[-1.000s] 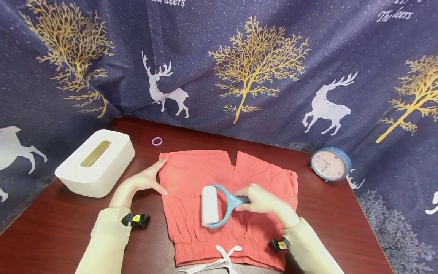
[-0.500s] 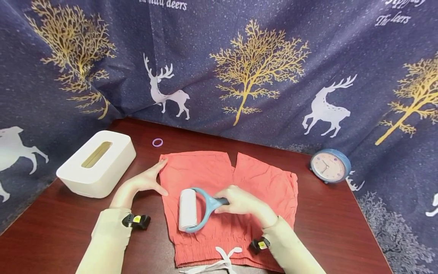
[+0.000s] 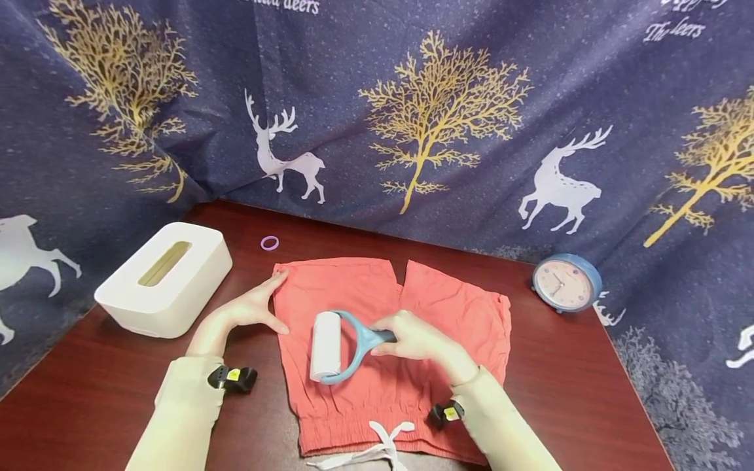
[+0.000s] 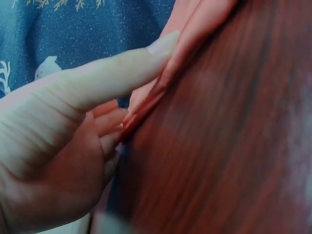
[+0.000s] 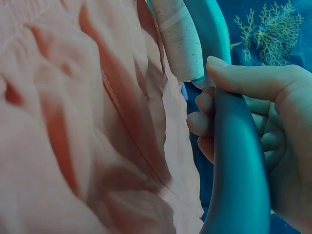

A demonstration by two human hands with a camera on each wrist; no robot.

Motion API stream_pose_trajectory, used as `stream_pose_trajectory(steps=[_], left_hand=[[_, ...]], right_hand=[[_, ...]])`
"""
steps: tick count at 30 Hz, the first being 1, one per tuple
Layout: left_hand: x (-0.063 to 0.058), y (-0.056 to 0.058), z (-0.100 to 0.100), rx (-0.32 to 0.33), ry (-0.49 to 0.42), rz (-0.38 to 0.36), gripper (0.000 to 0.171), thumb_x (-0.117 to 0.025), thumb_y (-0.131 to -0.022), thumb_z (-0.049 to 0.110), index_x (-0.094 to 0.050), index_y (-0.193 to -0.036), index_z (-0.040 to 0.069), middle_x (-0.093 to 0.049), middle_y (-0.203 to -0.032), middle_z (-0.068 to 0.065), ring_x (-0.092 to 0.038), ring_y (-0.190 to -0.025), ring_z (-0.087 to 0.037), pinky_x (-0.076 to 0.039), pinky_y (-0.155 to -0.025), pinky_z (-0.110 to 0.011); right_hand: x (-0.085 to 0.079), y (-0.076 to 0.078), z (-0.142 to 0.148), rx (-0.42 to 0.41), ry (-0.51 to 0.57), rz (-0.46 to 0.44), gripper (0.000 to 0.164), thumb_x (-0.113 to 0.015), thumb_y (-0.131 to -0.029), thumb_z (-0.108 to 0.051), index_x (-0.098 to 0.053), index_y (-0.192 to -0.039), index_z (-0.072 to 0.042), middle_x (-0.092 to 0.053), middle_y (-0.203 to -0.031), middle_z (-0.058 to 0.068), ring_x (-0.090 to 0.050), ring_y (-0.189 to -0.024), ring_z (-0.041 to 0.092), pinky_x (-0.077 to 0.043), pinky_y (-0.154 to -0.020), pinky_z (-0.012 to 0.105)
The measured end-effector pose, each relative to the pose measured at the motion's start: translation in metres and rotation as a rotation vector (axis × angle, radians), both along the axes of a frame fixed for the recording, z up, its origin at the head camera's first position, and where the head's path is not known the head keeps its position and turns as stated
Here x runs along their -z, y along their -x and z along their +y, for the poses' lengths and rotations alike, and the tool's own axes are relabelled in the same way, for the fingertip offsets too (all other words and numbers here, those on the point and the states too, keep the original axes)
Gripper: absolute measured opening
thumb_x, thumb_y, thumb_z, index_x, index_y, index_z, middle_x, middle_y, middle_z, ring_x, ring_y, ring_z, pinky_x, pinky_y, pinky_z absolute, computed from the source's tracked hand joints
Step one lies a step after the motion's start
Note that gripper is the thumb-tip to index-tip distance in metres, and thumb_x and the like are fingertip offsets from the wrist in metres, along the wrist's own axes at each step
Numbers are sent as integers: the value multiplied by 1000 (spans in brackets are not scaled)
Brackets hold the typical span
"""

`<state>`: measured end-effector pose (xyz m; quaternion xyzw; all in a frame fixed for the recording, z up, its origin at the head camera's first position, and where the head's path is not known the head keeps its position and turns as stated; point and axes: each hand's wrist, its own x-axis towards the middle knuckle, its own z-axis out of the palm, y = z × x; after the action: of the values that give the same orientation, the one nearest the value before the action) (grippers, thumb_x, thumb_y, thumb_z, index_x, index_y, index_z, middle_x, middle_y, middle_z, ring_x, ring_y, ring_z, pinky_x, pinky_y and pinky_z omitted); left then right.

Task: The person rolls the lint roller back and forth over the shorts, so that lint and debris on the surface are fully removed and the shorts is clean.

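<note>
Coral shorts [image 3: 341, 288] lie flat, waistband and white drawstring [image 3: 385, 448] towards me. My right hand [image 3: 412, 335] grips the handle of a blue lint roller [image 3: 366, 340]. Its white roll [image 3: 326, 347] is over the shorts' left leg. In the right wrist view, specks dot the roll [image 5: 180, 39], and the fingers and thumb wrap the handle [image 5: 239, 161]. My left hand [image 3: 250, 309] rests at the shorts' left edge, thumb and fingers spread. The left wrist view has the straight thumb [image 4: 122, 70] touching the coral fabric [image 4: 190, 41].
A white tissue box [image 3: 167, 281] stands at the left of the dark red wooden table [image 3: 565, 386]. Behind the shorts lies a small purple ring [image 3: 269, 243]. A blue round alarm clock [image 3: 567, 282] is at the back right. Dark blue patterned cloth [image 3: 353, 98] hangs behind the table.
My right hand has moved the lint roller left across the shorts, then slightly away from me. The left hand stays in place at the edge.
</note>
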<state>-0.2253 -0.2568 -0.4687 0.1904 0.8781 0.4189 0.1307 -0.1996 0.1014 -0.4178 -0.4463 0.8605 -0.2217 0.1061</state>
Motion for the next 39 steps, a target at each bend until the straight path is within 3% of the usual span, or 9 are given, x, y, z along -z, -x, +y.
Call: stream_pose_trajectory(steps=[9,16,26,31,39], left_hand=[[-4,-1,3,-6,10,7,125,-90,-61,30,-14,-151,-12,-11,-158,-33,-7,-146,-51,-12,-115,-66],[-5,-2,8,-6,15,45,120,-89,-62,30,-19,-149,-13,-19,-156,-33,-16,-144,-50,-17,-115,-65],[-6,0,27,-42,51,136,100,-84,-74,27,-29,-148,-11,-31,-153,-32,-30,-141,-47,-27,-114,-61],[-6,-1,40,-9,44,189,93,-83,-76,24,-33,-146,-12,-36,-149,-32,-36,-137,-48,-29,-112,-61],[-6,-2,51,41,57,156,94,-83,-75,25,-32,-146,-11,-35,-151,-31,-33,-139,-49,-27,-113,-61]], right_hand=[[-4,7,13,28,14,26,25,-77,-84,-23,-73,-105,-9,-64,-77,-9,-47,-66,-1,-44,-65,15],[-2,11,30,72,58,24,19,-77,-85,-21,-73,-100,-10,-63,-77,-10,-49,-68,0,-45,-67,17],[-1,15,61,208,78,2,24,-77,-84,-22,-72,-102,-7,-66,-79,-7,-50,-68,1,-46,-66,20],[-2,18,75,254,81,30,21,-77,-83,-20,-72,-100,-8,-63,-76,-9,-50,-68,2,-47,-68,20],[0,20,100,271,97,76,19,-78,-83,-18,-73,-99,-10,-65,-78,-9,-52,-71,3,-48,-70,23]])
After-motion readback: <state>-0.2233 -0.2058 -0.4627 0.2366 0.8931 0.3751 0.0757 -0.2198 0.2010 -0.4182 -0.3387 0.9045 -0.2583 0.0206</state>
